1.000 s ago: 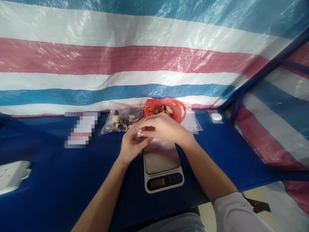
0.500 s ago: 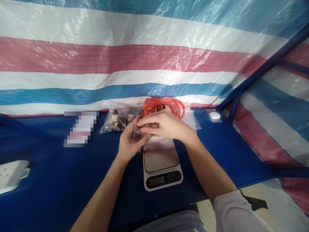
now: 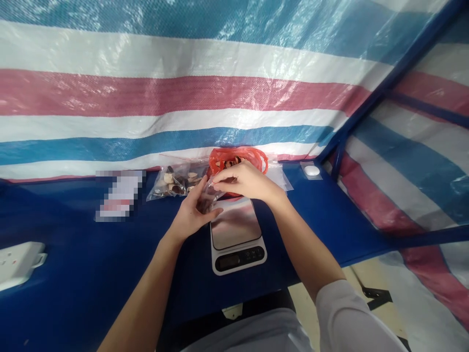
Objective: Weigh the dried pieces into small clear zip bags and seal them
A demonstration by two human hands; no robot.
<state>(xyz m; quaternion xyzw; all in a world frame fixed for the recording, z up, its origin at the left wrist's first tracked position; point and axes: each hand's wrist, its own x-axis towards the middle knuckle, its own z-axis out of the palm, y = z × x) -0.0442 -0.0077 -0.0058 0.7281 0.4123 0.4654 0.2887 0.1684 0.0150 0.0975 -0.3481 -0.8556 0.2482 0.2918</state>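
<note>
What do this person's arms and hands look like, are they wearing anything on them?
Both are bare: no gloves, rings or watch show on the left hand or the right hand. The right arm wears a pale grey sleeve that ends near the elbow; the left forearm is uncovered as far as it shows.

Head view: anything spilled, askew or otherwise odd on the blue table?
Nothing stands out. The left hand and right hand hold a small clear bag by the scale; no loose pieces show on the table.
</note>
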